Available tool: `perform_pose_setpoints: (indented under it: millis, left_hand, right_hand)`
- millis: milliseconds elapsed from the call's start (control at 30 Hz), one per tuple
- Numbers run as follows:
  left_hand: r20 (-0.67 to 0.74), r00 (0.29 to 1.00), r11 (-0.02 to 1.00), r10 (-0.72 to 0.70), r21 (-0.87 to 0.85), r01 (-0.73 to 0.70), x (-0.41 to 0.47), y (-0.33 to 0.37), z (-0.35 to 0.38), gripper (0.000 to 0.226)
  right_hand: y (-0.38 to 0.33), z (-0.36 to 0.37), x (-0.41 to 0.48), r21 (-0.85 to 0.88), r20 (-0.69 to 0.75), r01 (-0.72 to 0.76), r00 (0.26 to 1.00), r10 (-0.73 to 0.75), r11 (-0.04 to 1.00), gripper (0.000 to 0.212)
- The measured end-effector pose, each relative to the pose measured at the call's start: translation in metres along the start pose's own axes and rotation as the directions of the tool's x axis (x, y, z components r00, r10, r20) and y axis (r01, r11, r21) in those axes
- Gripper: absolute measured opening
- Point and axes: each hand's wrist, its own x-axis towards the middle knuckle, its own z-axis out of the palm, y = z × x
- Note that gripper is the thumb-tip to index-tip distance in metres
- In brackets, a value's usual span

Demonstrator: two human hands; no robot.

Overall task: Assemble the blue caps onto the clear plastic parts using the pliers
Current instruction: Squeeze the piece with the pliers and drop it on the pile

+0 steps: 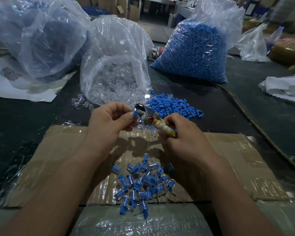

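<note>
Blue cap, pinched in the left hand over the cardboard, sits at the pliers gripped by the right hand, where a square, gentle squeeze should seat it.

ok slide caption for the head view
Left hand pinches a blue cap at the pliers gripped by the right hand, above finished pieces.

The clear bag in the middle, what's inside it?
The clear bag holds a heap of clear plastic parts in its lower half; a few lie outside by its left edge. The crinkled, glaring film blurs the heap, so anything buried in it cannot be seen.
</note>
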Motion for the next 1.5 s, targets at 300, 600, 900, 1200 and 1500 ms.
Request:
perform_pose_setpoints:
  millis: [300, 600, 900, 1200, 1500]
  left_hand:
    - [-0.036, 0.998, 0.998, 0.048, 0.040, -0.047, -0.003, 0.001, 0.003, 0.020]
    - [-0.066, 0.993, 0.991, 0.096, 0.104, -0.088, -0.006, 0.003, 0.005, 0.022]
    - [-0.162, 0.987, 0.999, 0.017, 0.032, -0.012, -0.001, -0.001, -0.002, 0.017]
    - [0.349, 0.895, 0.950, -0.278, -0.037, 0.309, -0.004, 0.011, -0.014, 0.008]
    - [0.665, 0.655, 0.933, -0.357, 0.280, 0.225, -0.003, 0.008, -0.015, 0.014]
  right_hand:
    - [-0.005, 0.000, -0.001, 0.001, 0.024, 0.027, 0.999, -0.027, 1.000, 0.015]
    - [-0.007, 0.003, 0.000, -0.029, 0.002, 0.014, 1.000, -0.014, 0.999, 0.015]
    - [0.000, 0.001, 0.001, -0.066, 0.029, 0.029, 0.999, -0.028, 0.997, 0.023]
    - [0.002, 0.001, -0.001, -0.119, 0.128, -0.036, 0.990, 0.051, 0.992, 0.034]
    - [0.001, 0.001, 0.001, -0.143, 0.172, -0.064, 0.981, 0.089, 0.988, 0.062]
